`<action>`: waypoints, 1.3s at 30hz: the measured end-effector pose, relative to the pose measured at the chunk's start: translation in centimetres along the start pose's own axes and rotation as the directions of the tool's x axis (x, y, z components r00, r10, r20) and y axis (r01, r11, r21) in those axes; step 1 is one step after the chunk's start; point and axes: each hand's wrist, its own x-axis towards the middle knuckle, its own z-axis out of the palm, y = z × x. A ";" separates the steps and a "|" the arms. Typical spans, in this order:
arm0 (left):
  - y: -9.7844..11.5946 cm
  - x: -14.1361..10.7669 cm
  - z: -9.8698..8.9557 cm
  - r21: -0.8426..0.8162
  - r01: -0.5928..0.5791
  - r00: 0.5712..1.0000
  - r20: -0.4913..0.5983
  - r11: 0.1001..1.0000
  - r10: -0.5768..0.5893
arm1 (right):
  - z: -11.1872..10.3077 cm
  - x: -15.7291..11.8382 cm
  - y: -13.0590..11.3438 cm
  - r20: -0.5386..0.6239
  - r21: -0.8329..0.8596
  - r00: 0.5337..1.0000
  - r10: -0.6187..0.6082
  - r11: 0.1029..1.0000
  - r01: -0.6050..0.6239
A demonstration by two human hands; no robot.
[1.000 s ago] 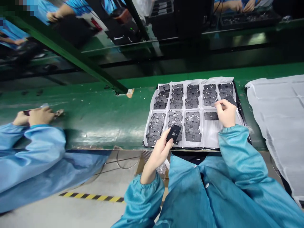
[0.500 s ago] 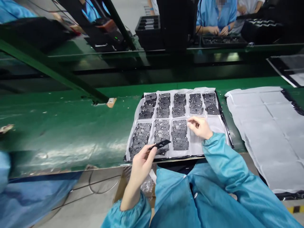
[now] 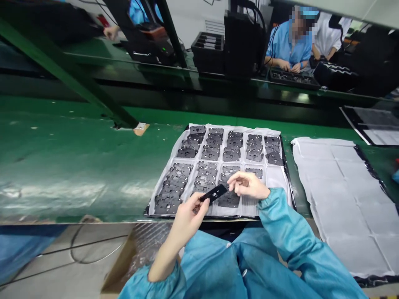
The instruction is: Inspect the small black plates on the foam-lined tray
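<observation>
My left hand (image 3: 190, 212) pinches one end of a thin black plate with small cutouts (image 3: 214, 194), held tilted above a tray lined with white sheet (image 3: 276, 177). My right hand (image 3: 248, 185) is at the plate's far end, fingers bent and a little apart; whether they touch the plate cannot be made out. Beneath both hands, rows of similar dark plates (image 3: 170, 187) lie overlapped in the tray's compartments. In the front row's fourth compartment, one plate (image 3: 254, 172) shows at the top, partly behind my right hand.
To the right lies another white-lined tray (image 3: 346, 199). A green post (image 3: 102, 106) meets the green bench (image 3: 62, 166) at left. Across the bench, a person in blue (image 3: 285, 54) works over a black tray (image 3: 293, 79). Black bins (image 3: 207, 52) stand at the back.
My right hand has moved from the fourth front compartment leftward to the end of the held plate. My left hand still holds that plate, now turned to show more of its face. The view has shifted.
</observation>
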 end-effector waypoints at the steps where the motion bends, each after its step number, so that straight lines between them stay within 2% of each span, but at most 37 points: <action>1: 0.1 0.1 0.2 0.005 -0.010 1.000 0.019 1.000 0.010 | 0.1 0.1 0.0 -0.001 -0.020 1.000 0.028 0.999 -0.028; 3: 0.2 0.4 0.7 0.006 -0.024 0.998 0.060 1.000 0.024 | 0.1 0.4 0.0 -0.063 -0.078 0.998 0.021 0.997 -0.026; 5: 0.4 0.7 1.1 -0.009 -0.029 0.995 0.097 1.000 0.030 | -0.1 0.5 0.0 -0.170 -0.129 0.984 -0.050 0.991 0.028; 7: 0.6 1.0 1.3 -0.031 -0.035 0.991 0.127 0.999 0.038 | -0.3 0.4 0.0 -0.229 -0.125 0.970 -0.086 0.990 0.058; 9: 0.9 1.2 1.3 -0.049 -0.035 0.987 0.157 0.998 0.042 | -0.1 0.1 -0.4 -0.198 -0.077 0.979 -0.048 0.996 0.033; 11: 1.3 1.4 1.2 -0.079 -0.021 0.980 0.194 0.997 0.036 | 0.6 -0.2 -1.0 -0.137 -0.103 0.990 -0.032 0.995 0.017; 14: 1.8 1.2 1.0 -0.144 0.005 0.974 0.223 0.989 0.028 | 1.3 -0.6 -2.5 -0.130 -0.362 0.985 -0.114 0.930 0.059; 16: 2.0 1.0 0.8 -0.188 0.005 0.975 0.219 0.982 0.037 | 0.3 -1.2 -3.6 -0.161 -0.508 0.973 -0.163 0.859 0.060; 17: 1.9 0.9 0.6 -0.208 0.002 0.976 0.211 0.978 0.043 | -0.9 -1.6 -4.0 -0.210 -0.543 0.962 -0.174 0.839 0.034; 18: 1.7 0.7 0.4 -0.225 0.001 0.978 0.201 0.974 0.046 | -2.6 -2.1 -4.3 -0.289 -0.554 0.940 -0.183 0.832 -0.008; 19: 1.3 0.5 0.1 -0.235 0.004 0.981 0.190 0.972 0.042 | -4.7 -2.8 -4.4 -0.402 -0.545 0.896 -0.187 0.835 -0.070; 20: 0.8 0.2 -0.2 -0.237 0.012 0.984 0.178 0.971 0.031 | -6.9 -3.5 -4.3 -0.539 -0.529 0.818 -0.201 0.836 -0.142; 22: -0.4 -0.4 -0.9 -0.235 0.051 0.986 0.168 0.971 -0.011 | -11.4 -5.1 -3.8 -0.760 -0.458 0.612 -0.218 0.848 -0.267; 23: -1.0 -0.7 -1.2 -0.239 0.079 0.984 0.174 0.968 -0.038 | -13.3 -5.8 -3.3 -0.812 -0.421 0.550 -0.194 0.848 -0.322; 24: -1.6 -1.0 -1.5 -0.250 0.110 0.981 0.181 0.962 -0.065 | -14.7 -6.4 -2.8 -0.823 -0.400 0.545 -0.160 0.844 -0.357; 25: -2.2 -1.4 -1.8 -0.265 0.140 0.977 0.192 0.954 -0.090 | -15.8 -6.9 -2.3 -0.818 -0.388 0.562 -0.121 0.837 -0.385; 27: -2.9 -2.0 -2.2 -0.292 0.183 0.973 0.194 0.939 -0.129 | -16.8 -7.5 -1.5 -0.778 -0.390 0.626 -0.049 0.819 -0.421; 31: -3.2 -2.8 -3.1 -0.309 0.197 0.976 0.146 0.930 -0.158 | -17.1 -7.6 -1.3 -0.730 -0.445 0.684 0.002 0.758 -0.477; 33: -3.1 -2.9 -3.5 -0.321 0.188 0.980 0.122 0.928 -0.156 | -17.5 -7.3 -1.9 -0.673 -0.554 0.740 0.007 0.658 -0.510; 36: -3.0 -3.0 -3.9 -0.317 0.174 0.983 0.109 0.932 -0.146 | -18.4 -6.4 -2.8 -0.554 -0.743 0.831 0.046 0.424 -0.518; 39: -3.0 -2.9 -4.1 -0.293 0.159 0.984 0.120 0.943 -0.128 | -19.1 -5.1 -3.5 -0.490 -0.814 0.866 0.098 0.303 -0.495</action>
